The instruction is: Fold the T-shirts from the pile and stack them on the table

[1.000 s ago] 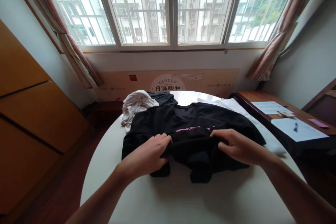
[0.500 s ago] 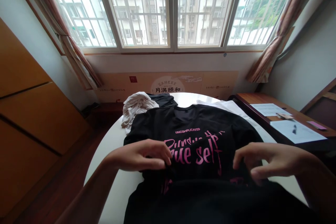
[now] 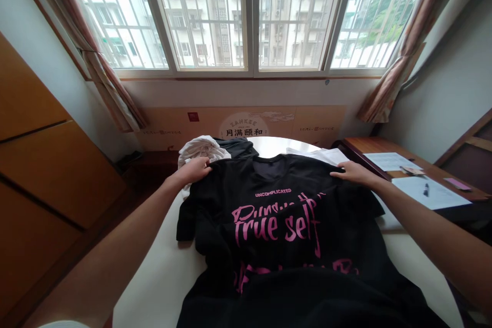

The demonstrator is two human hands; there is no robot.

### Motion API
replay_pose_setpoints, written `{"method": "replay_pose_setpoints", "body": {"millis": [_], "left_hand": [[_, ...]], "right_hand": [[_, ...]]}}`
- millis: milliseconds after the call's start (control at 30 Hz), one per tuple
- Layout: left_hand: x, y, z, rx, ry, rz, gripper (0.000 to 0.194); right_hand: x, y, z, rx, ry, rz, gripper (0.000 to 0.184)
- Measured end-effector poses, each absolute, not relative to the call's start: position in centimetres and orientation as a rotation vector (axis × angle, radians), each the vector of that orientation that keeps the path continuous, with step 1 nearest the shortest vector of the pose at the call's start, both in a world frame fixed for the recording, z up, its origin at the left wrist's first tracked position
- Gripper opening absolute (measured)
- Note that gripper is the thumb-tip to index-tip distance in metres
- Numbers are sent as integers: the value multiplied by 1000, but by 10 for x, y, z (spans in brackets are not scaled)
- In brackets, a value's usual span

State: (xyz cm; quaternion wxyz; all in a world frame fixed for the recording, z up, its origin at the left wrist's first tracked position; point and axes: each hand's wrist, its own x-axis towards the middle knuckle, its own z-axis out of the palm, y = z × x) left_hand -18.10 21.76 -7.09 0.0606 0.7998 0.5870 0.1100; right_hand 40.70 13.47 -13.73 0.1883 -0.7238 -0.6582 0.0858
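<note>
A black T-shirt (image 3: 277, 225) with pink lettering lies spread face up on a round white table (image 3: 161, 271), its hem hanging toward me. My left hand (image 3: 194, 169) pinches the shirt's left shoulder at the far side. My right hand (image 3: 351, 171) rests on the right shoulder, fingers curled onto the cloth. Both arms reach far across the table.
A crumpled white garment (image 3: 198, 148) and a dark one (image 3: 238, 146) lie at the table's far edge; white cloth (image 3: 326, 156) shows under the shirt. A wooden desk (image 3: 361, 146) with papers (image 3: 434, 192) and a pen stands right. Wooden cabinets (image 3: 42, 164) line the left.
The bunched shirt has been pulled open toward me, showing its print. Both hands left the shirt's middle and moved forward to its shoulders.
</note>
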Motion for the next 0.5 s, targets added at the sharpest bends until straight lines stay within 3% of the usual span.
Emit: {"method": "replay_pose_setpoints", "body": {"millis": [133, 300, 500], "left_hand": [[-186, 205, -45, 2453, 1924, 626, 31], [-186, 215, 3, 2335, 2304, 783, 36], [-184, 263, 16, 2161, 2571, 677, 45]], "right_hand": [[409, 137, -136, -1980, -1893, 187, 32], [417, 152, -105, -1957, -1861, 97, 31], [399, 183, -66, -2197, -1803, 11, 60]]}}
